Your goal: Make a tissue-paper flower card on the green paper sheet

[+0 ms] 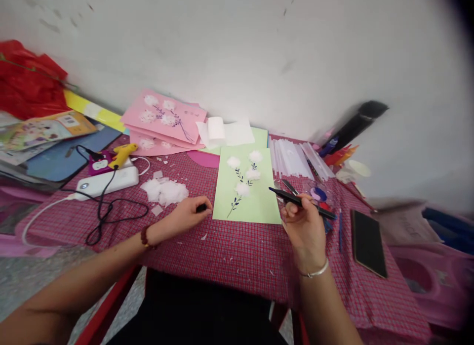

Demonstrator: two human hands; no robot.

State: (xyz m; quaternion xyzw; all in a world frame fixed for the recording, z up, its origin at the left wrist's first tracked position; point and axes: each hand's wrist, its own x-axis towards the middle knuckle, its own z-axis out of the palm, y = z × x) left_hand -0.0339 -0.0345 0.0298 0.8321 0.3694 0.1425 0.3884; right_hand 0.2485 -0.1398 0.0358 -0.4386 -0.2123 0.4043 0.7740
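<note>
My right hand (304, 224) grips a black marker pen (291, 197), its dark tip uncovered and pointing left over the right edge of a light green sheet (261, 206). On that sheet are white cotton flowers (243, 189) along a dark drawn stem with small leaves. In the fingers of my left hand (190, 211) is a small black pen cap (201, 207); this hand rests on the cloth just left of the sheet. Beside it lies a heap of white cotton (165, 192) with small paper scraps.
Pink cards with similar flowers (166, 115) and a white tissue roll (216, 131) sit behind. A white power bank (107, 183), yellow glue gun (123, 154) and black cable are left. Glue sticks (291, 158) and a dark phone-like slab (368, 242) lie right.
</note>
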